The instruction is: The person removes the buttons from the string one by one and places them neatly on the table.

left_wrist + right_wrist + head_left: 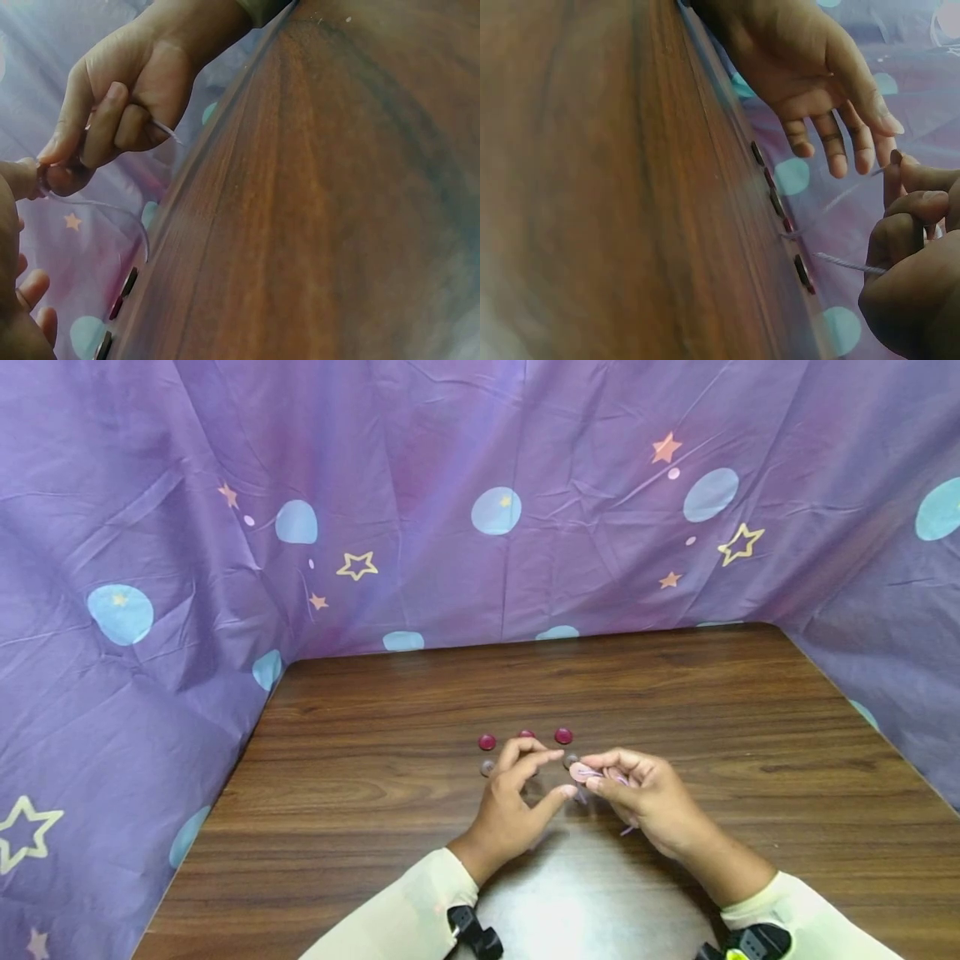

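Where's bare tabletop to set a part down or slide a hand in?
Bare on the table: from the left hand out to the left edge, from the right hand out to the right edge, and from the red discs back to the purple cloth. Crowded mid-table: both hands, the pink disc and cord, grey discs.

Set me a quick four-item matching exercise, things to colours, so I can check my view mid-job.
1. Button at the right hand's fingertips
2. Cord
3. Buttons farthest from the person
4. Tabletop

A. Dark red
B. Brown
C. Pale pink
D. Light purple

Pairs: 1-C, 2-D, 3-A, 4-B
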`<state>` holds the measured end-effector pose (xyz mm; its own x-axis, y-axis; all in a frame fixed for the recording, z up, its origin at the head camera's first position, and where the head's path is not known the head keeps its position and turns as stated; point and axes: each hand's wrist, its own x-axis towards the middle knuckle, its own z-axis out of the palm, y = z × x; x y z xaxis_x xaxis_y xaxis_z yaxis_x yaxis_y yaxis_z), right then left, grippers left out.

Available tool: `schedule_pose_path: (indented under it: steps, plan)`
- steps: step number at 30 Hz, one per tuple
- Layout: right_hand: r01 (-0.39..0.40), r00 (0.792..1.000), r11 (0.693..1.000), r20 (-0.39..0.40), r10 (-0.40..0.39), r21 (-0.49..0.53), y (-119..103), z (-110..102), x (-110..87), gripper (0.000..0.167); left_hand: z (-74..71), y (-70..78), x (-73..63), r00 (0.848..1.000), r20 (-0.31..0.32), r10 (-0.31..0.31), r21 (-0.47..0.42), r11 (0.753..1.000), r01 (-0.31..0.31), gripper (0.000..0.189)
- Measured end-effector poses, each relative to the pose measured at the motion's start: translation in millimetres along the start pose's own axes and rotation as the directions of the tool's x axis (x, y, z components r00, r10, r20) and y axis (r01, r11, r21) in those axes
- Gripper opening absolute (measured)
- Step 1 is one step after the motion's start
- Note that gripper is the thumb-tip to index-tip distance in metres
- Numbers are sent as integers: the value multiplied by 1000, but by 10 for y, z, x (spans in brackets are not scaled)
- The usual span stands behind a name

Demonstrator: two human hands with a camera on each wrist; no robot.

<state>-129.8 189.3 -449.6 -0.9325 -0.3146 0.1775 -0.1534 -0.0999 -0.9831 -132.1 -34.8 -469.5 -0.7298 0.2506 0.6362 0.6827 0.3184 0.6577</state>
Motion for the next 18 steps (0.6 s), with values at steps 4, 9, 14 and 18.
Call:
schedule_pose_path:
  steps: [4, 9, 14, 18]
  plan:
    - [-12, 1000, 1000, 6, 12, -21, 18, 10, -8, 21, 7, -3, 0, 1000, 4, 5, -18, 1000, -5, 42]
    - [-6, 1000, 999, -3, 6, -33, 37, 20, -14, 19, 11, -11, -8, 1000, 21, 9, -55, 998, -7, 41]
    - [-20, 1000, 999, -5, 19, -44, 44, 43, -13, 19, 15, -17, -14, 999, 44, 17, -61, 998, -14, 39]
    - [-27, 1000, 999, -9, 27, -42, 48, 51, -14, 20, 17, -15, -16, 998, 60, -13, -60, 998, 17, 37]
